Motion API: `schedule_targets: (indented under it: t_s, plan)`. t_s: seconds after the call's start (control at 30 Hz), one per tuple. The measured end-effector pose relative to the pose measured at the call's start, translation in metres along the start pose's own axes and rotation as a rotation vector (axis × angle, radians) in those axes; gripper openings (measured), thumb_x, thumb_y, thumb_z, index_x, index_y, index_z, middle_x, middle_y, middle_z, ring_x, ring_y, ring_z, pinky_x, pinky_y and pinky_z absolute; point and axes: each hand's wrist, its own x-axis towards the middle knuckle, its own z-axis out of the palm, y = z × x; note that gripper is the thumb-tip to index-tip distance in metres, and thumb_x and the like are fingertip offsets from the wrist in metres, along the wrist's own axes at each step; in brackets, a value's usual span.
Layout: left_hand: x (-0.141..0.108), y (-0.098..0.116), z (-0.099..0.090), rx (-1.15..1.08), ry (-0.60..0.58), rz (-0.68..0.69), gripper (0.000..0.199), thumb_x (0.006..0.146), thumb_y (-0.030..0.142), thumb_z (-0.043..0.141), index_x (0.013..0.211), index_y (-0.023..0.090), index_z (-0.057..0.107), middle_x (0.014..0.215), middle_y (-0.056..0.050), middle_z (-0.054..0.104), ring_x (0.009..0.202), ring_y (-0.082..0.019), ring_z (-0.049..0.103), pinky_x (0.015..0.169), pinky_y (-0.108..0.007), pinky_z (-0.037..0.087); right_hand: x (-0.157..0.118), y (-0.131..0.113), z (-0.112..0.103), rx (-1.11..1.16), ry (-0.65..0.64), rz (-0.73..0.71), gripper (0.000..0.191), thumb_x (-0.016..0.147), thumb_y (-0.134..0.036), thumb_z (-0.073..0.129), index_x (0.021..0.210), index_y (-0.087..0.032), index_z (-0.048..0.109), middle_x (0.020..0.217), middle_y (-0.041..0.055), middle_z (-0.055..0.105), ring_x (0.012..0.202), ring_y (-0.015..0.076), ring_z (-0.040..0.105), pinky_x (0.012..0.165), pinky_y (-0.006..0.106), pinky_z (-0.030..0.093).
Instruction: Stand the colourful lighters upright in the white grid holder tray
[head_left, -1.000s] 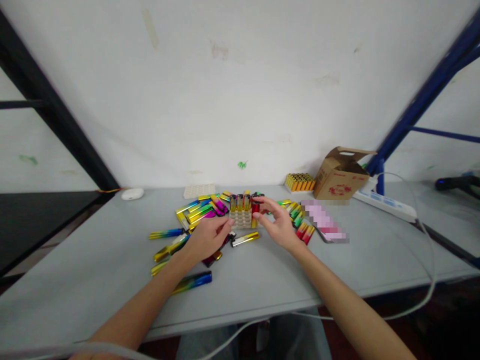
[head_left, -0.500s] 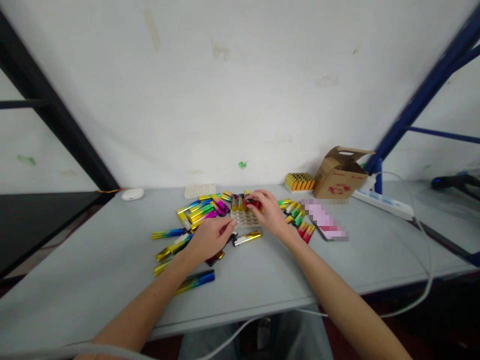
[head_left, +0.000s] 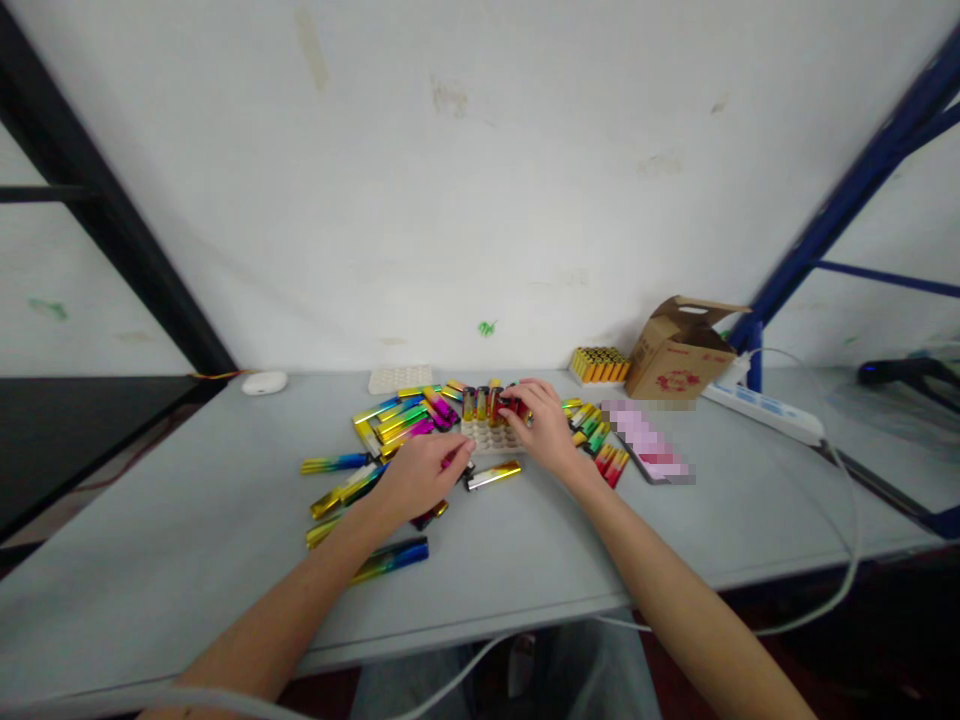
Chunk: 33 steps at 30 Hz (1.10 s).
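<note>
My right hand (head_left: 541, 425) is closed around a red lighter (head_left: 515, 404), at the back row of a white tray with holes (head_left: 491, 440). Several lighters with shiny wraps (head_left: 481, 403) stand upright in that row, left of my fingers. My left hand (head_left: 426, 472) is pinched just left of the tray's front corner. A magenta bit of a lighter (head_left: 450, 459) shows between its fingers; the rest is hidden. Behind and around this hand lies a loose pile of metallic lighters (head_left: 401, 425). One gold and silver lighter (head_left: 493, 476) lies in front of the tray.
More lighters (head_left: 592, 430) lie right of my right hand, beside a phone (head_left: 649, 445). At the wall are a filled tray of yellow pieces (head_left: 600, 366), an open cardboard box (head_left: 681, 350), a power strip (head_left: 765, 410), another white tray (head_left: 400, 379) and a white case (head_left: 264, 383).
My right hand has shifted slightly right along the tray's back row, and another red lighter now shows upright beside its fingertips. My left hand stays nearly in place, with magenta now visible in its fingers.
</note>
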Motion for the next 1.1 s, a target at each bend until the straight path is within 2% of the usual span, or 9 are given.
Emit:
schedule_targets:
  t_s: [0.27,0.5,0.63,0.77,0.87,1.0,1.1]
  plan:
    - [0.000,0.001,0.000,0.006,-0.010,-0.008,0.039,0.097,0.035,0.037,0.064,0.020,0.052,0.057,0.002,0.055,0.056,-0.014,0.051,0.057,-0.027,0.031,-0.002,-0.002,0.001,-0.039,0.084,0.001,0.018,0.087,-0.025,0.059,0.103,-0.022,0.066,0.108,0.0104,0.061,0.104,0.0250,0.054,0.094,0.042,0.045]
    - [0.000,0.000,0.000,0.023,-0.008,0.003,0.038,0.097,0.035,0.037,0.066,0.020,0.053,0.059,0.001,0.057,0.057,-0.015,0.052,0.058,-0.027,0.031,-0.001,-0.002,0.002,-0.032,0.045,-0.002,0.018,0.089,-0.025,0.057,0.103,-0.022,0.067,0.106,0.0099,0.061,0.104,0.0245,0.054,0.094,0.042,0.045]
    - [0.000,0.000,0.001,0.025,-0.009,0.003,0.038,0.097,0.035,0.037,0.066,0.020,0.053,0.059,0.001,0.056,0.058,-0.014,0.052,0.058,-0.026,0.032,-0.001,-0.001,0.003,-0.067,0.053,-0.008,0.021,0.090,-0.024,0.054,0.103,-0.023,0.069,0.114,0.0111,0.060,0.112,0.0257,0.050,0.099,0.044,0.042]
    - [0.000,0.000,0.000,0.025,0.000,0.005,0.038,0.097,0.035,0.038,0.067,0.019,0.055,0.059,0.002,0.056,0.057,-0.014,0.051,0.058,-0.026,0.031,-0.002,-0.001,0.002,-0.114,0.064,-0.003,0.028,0.089,-0.020,0.052,0.112,-0.022,0.066,0.123,0.0121,0.057,0.119,0.0266,0.047,0.102,0.047,0.040]
    - [-0.001,0.000,0.000,0.029,0.002,0.006,0.037,0.097,0.034,0.038,0.067,0.019,0.055,0.058,0.002,0.056,0.056,-0.013,0.050,0.058,-0.026,0.031,-0.002,-0.001,-0.002,-0.118,0.126,0.001,0.029,0.087,-0.018,0.052,0.114,-0.020,0.064,0.119,0.0119,0.059,0.114,0.0250,0.051,0.099,0.044,0.043]
    - [-0.002,-0.001,-0.001,0.038,-0.004,0.010,0.038,0.097,0.034,0.038,0.066,0.019,0.054,0.059,0.001,0.056,0.057,-0.014,0.051,0.058,-0.026,0.030,-0.004,0.004,-0.013,-0.105,0.216,0.018,0.020,0.086,-0.020,0.053,0.100,-0.019,0.067,0.110,0.0110,0.063,0.106,0.0240,0.056,0.095,0.042,0.045]
    - [-0.001,-0.003,-0.001,0.048,0.000,0.009,0.037,0.097,0.033,0.038,0.067,0.019,0.055,0.060,0.001,0.057,0.058,-0.014,0.052,0.058,-0.026,0.031,-0.005,0.009,-0.024,-0.048,0.204,0.072,0.017,0.086,-0.021,0.052,0.096,-0.019,0.066,0.096,0.0085,0.067,0.092,0.0218,0.061,0.086,0.037,0.048]
